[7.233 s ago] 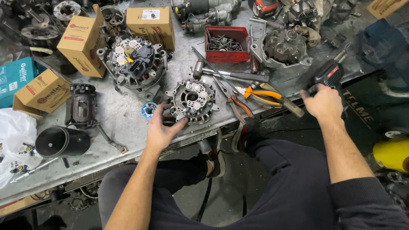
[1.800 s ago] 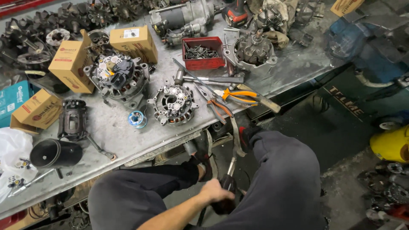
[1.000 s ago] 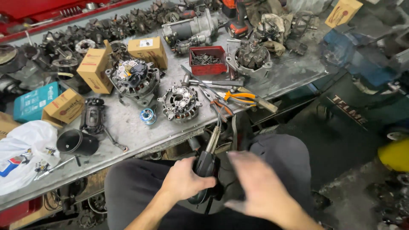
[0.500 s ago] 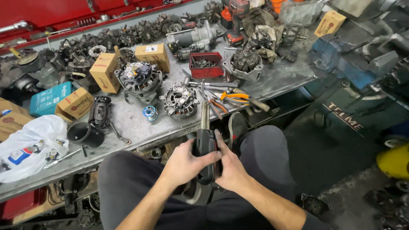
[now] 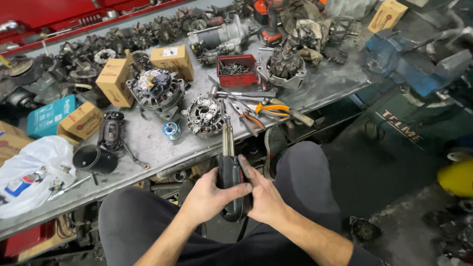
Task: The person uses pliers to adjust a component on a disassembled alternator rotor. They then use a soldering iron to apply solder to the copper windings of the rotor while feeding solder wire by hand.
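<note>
The person sits at the workbench point(image 5: 148, 148) with a black soldering gun point(image 5: 230, 182) held over the lap, its metal tip pointing up toward the bench edge. The left hand point(image 5: 209, 189) is wrapped shut around the grip; the right hand point(image 5: 263, 194) closes on the other side, thumb laid along the body. To handle it well, I'd judge both hands should stay on the black housing, clear of the metal tip. An alternator end frame point(image 5: 204, 116) and solder spool point(image 5: 171, 131) lie just beyond.
</note>
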